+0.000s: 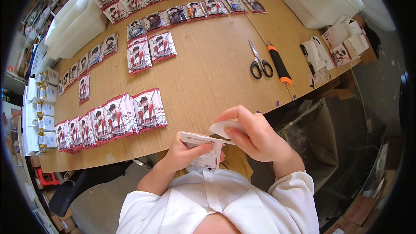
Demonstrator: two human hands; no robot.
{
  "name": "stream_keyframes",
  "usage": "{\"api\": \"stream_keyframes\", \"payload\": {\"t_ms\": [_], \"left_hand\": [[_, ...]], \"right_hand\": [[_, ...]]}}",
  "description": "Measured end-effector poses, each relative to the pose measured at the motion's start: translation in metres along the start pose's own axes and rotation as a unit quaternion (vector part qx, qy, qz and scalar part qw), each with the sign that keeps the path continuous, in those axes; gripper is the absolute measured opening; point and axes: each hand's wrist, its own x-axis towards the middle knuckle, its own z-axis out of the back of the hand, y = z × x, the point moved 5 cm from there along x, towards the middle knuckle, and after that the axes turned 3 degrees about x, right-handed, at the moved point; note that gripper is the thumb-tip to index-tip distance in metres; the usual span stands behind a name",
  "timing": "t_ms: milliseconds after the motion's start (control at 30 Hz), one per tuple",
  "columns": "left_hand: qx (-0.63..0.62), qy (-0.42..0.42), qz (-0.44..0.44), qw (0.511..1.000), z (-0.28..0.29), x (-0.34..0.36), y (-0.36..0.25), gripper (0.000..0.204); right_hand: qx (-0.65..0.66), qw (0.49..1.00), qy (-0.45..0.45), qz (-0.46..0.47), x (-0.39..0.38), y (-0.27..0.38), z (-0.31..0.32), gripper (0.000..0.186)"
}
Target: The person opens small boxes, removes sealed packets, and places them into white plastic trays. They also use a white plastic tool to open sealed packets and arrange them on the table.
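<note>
I see the left hand [184, 153] holding the packet [210, 158] at the worktop's [203, 60] near edge, probably to keep it steady; the right hand's [255, 136] grip is narrow, pinching a white piece [223, 127].

Box [209, 159] wht w/ red print, scissors [257, 58] blk-handled, table [203, 65] lt brn.
</note>
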Motion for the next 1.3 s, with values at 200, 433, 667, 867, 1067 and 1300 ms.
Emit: {"api": "stream_keyframes", "payload": {"t_ms": [200,433,667,867,1067,1300], "left_hand": [[0.013,-0.012,0.04,0.999,-0.006,0.005,-0.001,0.021],[-0.029,0.07,0.029,0.997,-0.007,0.009,-0.004,0.032],[-0.084,0.101,0.087,0.988,-0.012,0.002,0.0,0.035],[0.008,0.088,0.091,0.992,-0.006,0.003,-0.005,0.031],[0.042,0.078,0.111,0.99,-0.006,0.002,-0.008,0.03],[0.05,0.075,0.1,0.991,-0.006,0.0,-0.003,0.03]], "right_hand": [[0.023,1.0,0.007,-0.012,0.0,-0.01,-0.001,0.022],[0.076,0.995,-0.061,-0.031,-0.007,-0.032,0.003,0.017],[0.161,0.977,0.016,-0.136,-0.009,-0.035,0.016,0.011],[0.123,0.988,-0.012,-0.094,-0.009,-0.034,0.01,0.011],[0.072,0.994,-0.021,-0.074,-0.009,-0.036,0.007,0.01],[0.057,0.997,0.001,-0.047,-0.003,-0.031,0.006,0.01]]}}
